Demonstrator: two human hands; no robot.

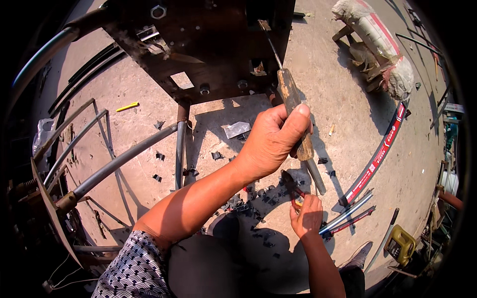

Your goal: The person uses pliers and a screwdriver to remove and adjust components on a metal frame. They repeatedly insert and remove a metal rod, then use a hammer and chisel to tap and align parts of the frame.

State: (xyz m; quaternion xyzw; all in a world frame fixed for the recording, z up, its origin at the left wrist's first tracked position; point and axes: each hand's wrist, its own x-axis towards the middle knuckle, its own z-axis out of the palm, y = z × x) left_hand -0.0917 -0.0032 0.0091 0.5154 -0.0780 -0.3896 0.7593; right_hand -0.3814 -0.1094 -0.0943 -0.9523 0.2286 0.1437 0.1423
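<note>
My left hand point(276, 139) is closed round a wooden handle point(286, 87). A thin metal rod point(271, 45) runs from its upper end to an opening in a dark steel plate point(223, 64), and a grey metal tube point(314, 176) sticks out of its lower end. Lower and to the right, my right hand point(307, 217) grips a pair of pliers point(289, 181) with dark jaws and partly hidden reddish-yellow handles. The jaws lie close to the tube; whether they touch anything is hard to see. Small black scraps point(251, 203) lie on the floor below my hands.
A grey pipe frame point(126, 156) stands at left beside a yellow pen point(127, 107). To the right are a stuffed white sack point(377, 42) on a support, a long red-and-black strip point(380, 156), several metal strips point(348, 213) and a yellow-green jug point(401, 244).
</note>
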